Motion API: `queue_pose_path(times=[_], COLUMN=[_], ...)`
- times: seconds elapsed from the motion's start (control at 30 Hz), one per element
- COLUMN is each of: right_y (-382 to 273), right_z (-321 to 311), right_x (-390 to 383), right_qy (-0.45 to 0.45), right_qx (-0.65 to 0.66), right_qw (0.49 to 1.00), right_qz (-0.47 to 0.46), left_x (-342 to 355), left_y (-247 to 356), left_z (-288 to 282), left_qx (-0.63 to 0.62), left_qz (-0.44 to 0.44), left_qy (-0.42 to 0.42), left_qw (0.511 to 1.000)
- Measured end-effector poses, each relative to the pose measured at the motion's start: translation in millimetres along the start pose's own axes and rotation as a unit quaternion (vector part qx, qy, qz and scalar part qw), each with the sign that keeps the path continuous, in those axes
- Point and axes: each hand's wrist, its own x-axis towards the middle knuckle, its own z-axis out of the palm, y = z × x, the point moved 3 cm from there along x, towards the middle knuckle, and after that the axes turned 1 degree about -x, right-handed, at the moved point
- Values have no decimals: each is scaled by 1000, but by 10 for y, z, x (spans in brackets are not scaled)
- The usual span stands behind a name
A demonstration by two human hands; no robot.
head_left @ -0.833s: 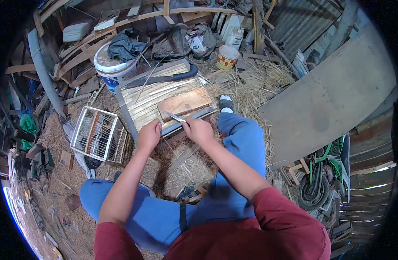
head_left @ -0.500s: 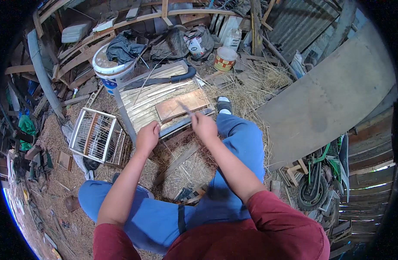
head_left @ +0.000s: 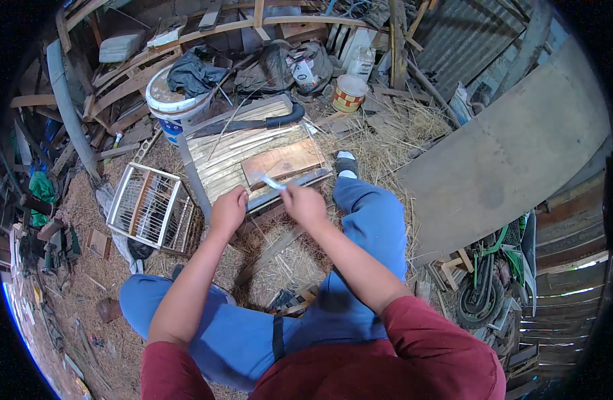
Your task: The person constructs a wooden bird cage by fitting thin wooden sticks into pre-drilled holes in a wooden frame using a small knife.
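Note:
My right hand [head_left: 305, 205] is closed around a knife [head_left: 272, 181], its blade pointing left and smeared by motion. To its left, my left hand [head_left: 228, 209] is pinched shut at the near edge of a low slatted wooden bench [head_left: 216, 147]; a thin sliver seems to stick out of its fingers, too small to name. A flat wooden block [head_left: 283, 159] lies on the bench just beyond both hands. Farther back on the slats rests a long dark blade with a curved black handle [head_left: 285, 117].
A wire-barred wooden cage [head_left: 145, 207] stands left of the bench. Behind are a white bucket [head_left: 176, 100] with a black bag on it and a red-and-yellow tin [head_left: 348, 93]. A large flat board [head_left: 500, 160] leans at the right, above a green motorbike [head_left: 486, 273]. Straw and shavings litter the floor.
My right hand has shifted slightly left and down with the knife, whose blade now lies lower and nearer my left hand. My left hand stays almost in place.

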Motion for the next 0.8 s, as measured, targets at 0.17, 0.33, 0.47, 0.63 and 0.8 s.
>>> queue_pose_path(times=[0.17, 0.33, 0.47, 0.63, 0.8], right_y=[26, 350, -1, 255, 742], right_z=[14, -16, 4, -141, 1], right_x=[5, 136, -17, 221, 374], right_qy=[19, 65, 4, 80, 108], right_qx=[15, 29, 11, 10, 190], right_qw=[1000, 991, 999, 984, 960], right_qz=[6, 115, 52, 157, 178], left_x=[-10, 37, 7, -28, 4], left_y=[18, 66, 10, -65, 239], left_z=[1, 28, -9, 9, -71], left_qx=[16, 26, 29, 9, -130], left_qz=[-22, -17, -19, -11, -26], left_qy=[-20, -28, -21, -16, -12], left_qw=[999, 999, 999, 1000, 991])
